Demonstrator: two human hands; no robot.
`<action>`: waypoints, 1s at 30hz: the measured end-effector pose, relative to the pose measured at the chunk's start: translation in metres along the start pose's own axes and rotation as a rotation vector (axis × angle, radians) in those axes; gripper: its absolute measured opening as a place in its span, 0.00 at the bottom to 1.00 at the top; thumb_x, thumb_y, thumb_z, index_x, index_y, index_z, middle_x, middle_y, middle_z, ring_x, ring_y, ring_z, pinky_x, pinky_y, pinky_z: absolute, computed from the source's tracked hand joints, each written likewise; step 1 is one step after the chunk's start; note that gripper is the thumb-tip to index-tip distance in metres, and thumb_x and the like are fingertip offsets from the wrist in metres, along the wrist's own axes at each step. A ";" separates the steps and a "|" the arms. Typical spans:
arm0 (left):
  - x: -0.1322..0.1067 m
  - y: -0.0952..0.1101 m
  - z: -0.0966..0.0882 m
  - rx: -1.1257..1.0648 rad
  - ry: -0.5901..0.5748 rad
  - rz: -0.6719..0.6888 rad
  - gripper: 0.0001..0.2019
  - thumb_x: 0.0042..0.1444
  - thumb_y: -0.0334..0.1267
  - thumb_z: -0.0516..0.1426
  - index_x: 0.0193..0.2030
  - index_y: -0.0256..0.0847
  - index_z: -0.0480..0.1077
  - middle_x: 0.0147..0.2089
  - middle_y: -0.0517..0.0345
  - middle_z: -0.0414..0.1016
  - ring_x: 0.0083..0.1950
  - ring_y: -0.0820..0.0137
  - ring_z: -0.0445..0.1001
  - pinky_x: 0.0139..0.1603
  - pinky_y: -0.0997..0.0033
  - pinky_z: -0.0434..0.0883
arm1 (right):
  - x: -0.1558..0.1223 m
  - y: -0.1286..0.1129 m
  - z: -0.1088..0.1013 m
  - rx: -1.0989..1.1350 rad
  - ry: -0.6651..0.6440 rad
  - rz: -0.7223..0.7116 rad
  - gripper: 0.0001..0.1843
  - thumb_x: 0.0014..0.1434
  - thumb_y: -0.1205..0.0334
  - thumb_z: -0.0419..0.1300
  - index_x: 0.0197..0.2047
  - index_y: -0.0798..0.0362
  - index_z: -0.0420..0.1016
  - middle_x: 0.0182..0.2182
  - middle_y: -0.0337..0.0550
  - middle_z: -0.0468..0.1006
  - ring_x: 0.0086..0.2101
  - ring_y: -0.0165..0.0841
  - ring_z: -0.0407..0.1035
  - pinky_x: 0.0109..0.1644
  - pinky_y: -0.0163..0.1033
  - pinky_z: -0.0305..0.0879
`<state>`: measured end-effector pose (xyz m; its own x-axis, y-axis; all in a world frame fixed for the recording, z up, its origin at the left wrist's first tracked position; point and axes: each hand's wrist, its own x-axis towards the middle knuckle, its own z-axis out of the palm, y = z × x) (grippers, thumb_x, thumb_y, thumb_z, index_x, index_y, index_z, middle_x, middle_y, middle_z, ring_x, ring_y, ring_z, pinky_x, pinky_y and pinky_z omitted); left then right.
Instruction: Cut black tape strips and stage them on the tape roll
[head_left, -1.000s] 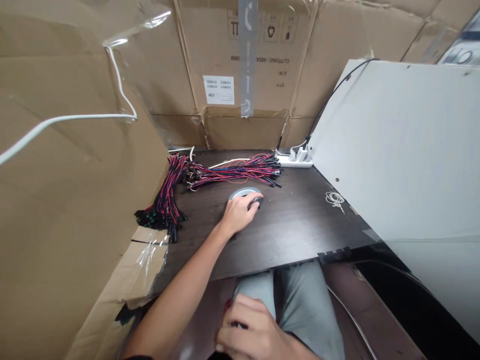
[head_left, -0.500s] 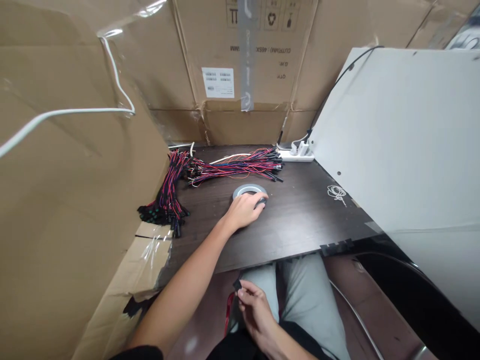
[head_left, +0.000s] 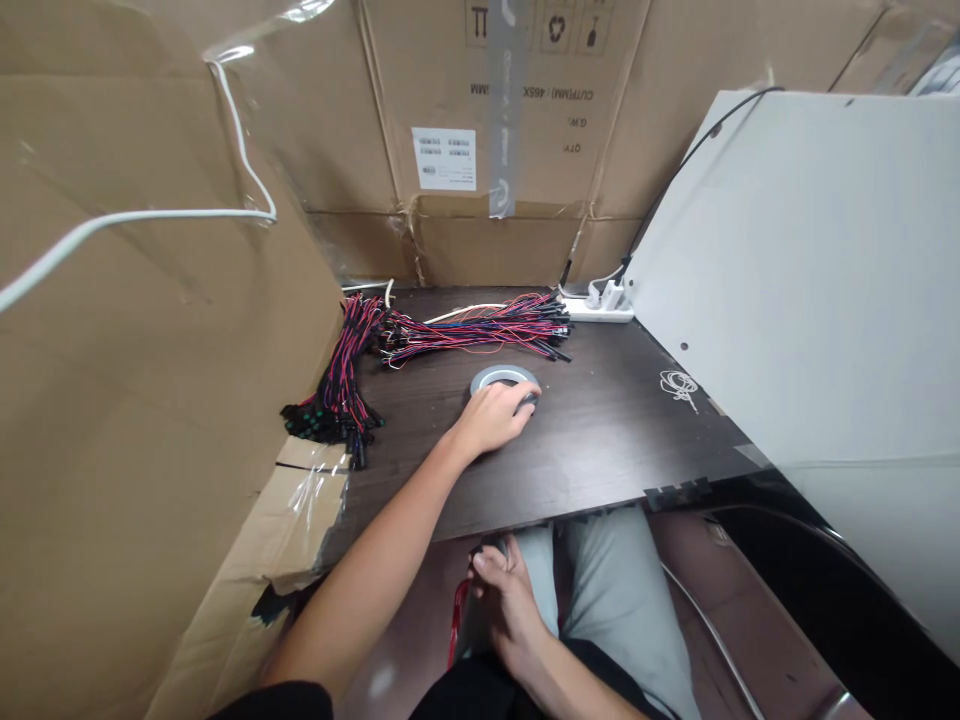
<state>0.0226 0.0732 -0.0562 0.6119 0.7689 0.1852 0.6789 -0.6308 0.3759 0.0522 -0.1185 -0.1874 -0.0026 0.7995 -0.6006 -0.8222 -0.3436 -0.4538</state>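
On the dark table, a grey ring-shaped roll of tape [head_left: 484, 379] lies flat. My left hand [head_left: 491, 418] rests over its near side, with fingers curled onto its right edge and a dark bit showing beneath them. Below the table's front edge, above my lap, my right hand [head_left: 510, 595] is closed, thumb pressed against bent fingers. A small black piece [head_left: 475, 553] peeks out at its fingertips; most of it is hidden by the hand.
Bundles of red, black and blue wires [head_left: 480, 330] lie at the table's back, with another wire bundle [head_left: 349, 370] on the left. A white power strip [head_left: 600, 311] and coiled white string [head_left: 679, 388] are on the right. Cardboard walls [head_left: 187, 350] and a white panel [head_left: 810, 280] enclose the table.
My right hand has closed further, its fingers curling over the small black piece, which showed more plainly before. My left hand stays on the tape roll. The view has shifted slightly.
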 end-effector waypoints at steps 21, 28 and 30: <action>0.000 0.000 0.000 -0.006 -0.010 0.002 0.14 0.59 0.35 0.53 0.51 0.43 0.71 0.44 0.55 0.78 0.45 0.64 0.75 0.50 0.64 0.71 | -0.003 -0.009 0.003 -0.118 0.056 -0.144 0.41 0.32 0.62 0.74 0.47 0.49 0.56 0.24 0.27 0.73 0.26 0.29 0.66 0.37 0.35 0.61; 0.000 -0.001 0.001 -0.003 -0.011 0.001 0.14 0.59 0.35 0.53 0.51 0.42 0.71 0.44 0.55 0.77 0.45 0.64 0.75 0.51 0.63 0.70 | 0.000 -0.011 0.007 -0.173 0.049 -0.208 0.37 0.34 0.61 0.73 0.43 0.49 0.55 0.22 0.28 0.73 0.26 0.28 0.65 0.35 0.34 0.59; 0.000 -0.001 0.001 -0.003 -0.012 0.003 0.14 0.59 0.35 0.53 0.51 0.42 0.71 0.44 0.54 0.77 0.45 0.63 0.75 0.51 0.63 0.70 | 0.001 -0.013 0.008 -0.193 0.050 -0.222 0.35 0.35 0.60 0.73 0.43 0.50 0.56 0.21 0.28 0.72 0.25 0.28 0.64 0.34 0.33 0.58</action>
<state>0.0222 0.0734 -0.0579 0.6188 0.7657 0.1758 0.6757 -0.6329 0.3781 0.0581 -0.1096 -0.1771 0.1970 0.8422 -0.5020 -0.6758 -0.2543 -0.6918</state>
